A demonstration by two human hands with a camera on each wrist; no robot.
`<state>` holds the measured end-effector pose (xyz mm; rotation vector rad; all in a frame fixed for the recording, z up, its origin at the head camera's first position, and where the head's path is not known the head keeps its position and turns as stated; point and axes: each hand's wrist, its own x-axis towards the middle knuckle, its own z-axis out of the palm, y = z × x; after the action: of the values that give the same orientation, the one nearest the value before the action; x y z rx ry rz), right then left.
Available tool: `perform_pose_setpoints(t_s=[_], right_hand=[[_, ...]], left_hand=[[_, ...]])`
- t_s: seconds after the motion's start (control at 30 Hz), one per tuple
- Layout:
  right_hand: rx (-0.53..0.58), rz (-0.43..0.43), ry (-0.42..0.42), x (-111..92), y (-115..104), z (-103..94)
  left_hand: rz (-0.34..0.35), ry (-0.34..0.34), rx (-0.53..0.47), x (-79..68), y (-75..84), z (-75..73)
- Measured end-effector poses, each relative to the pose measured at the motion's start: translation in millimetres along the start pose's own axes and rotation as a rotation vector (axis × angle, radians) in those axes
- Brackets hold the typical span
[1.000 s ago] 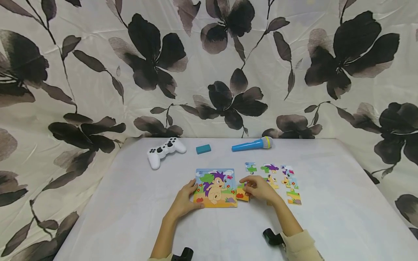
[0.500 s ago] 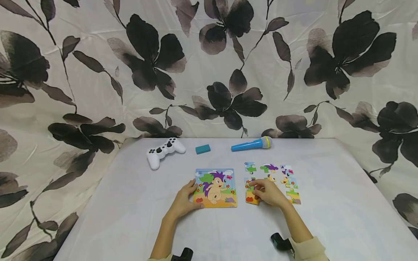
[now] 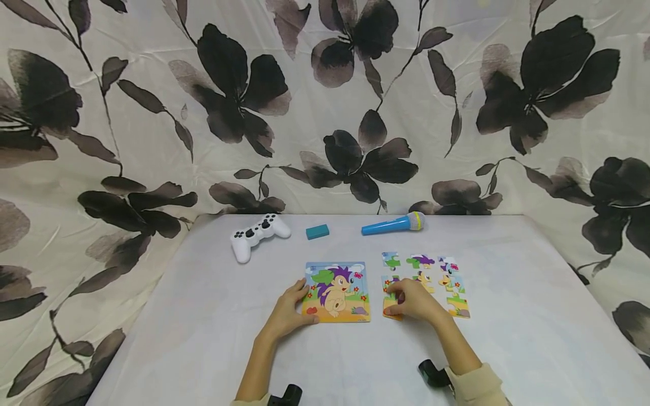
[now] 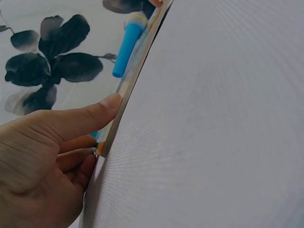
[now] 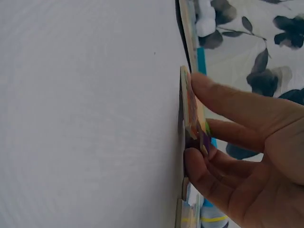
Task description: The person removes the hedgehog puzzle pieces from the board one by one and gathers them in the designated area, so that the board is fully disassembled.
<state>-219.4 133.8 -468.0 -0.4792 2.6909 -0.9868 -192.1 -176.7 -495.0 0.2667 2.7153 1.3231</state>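
My left hand holds the left side of a square picture board with a purple-spined hedgehog on it. In the left wrist view the thumb lies along the board's edge and the other fingers curl at its corner. Right of the board, my right hand pinches a yellow-orange puzzle piece in the lower left of a group of pieces. The thumb presses near its lower edge and the fingers reach its far side. The hand covers most of this piece and part of its neighbours.
Loose puzzle pieces lie in rough rows, among them a right-hand piece. Along the back of the white table are a white game controller, a teal block and a blue toy microphone. A floral cloth hangs behind.
My right hand has moved right with the puzzle piece, from against the board's edge to the group of pieces, and its thumb has shifted down the piece. The left hand stays on the board.
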Motion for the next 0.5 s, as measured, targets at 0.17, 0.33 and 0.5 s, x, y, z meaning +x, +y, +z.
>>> perform_pose_setpoints(t_s=[0.17,0.33,0.5], right_hand=[[-0.079,-0.021,-0.011,-3,-3,-0.5],[-0.112,-0.06,-0.005,-9,-6,-1.8],[-0.121,-0.091,-0.006,-13,-6,-2.6]], left_hand=[[-0.004,0.005,0.003,-0.8,1.8,1.5],[-0.006,0.011,0.005,-2.2,2.6,3.0],[-0.011,0.011,0.005,-3.9,3.2,4.7]])
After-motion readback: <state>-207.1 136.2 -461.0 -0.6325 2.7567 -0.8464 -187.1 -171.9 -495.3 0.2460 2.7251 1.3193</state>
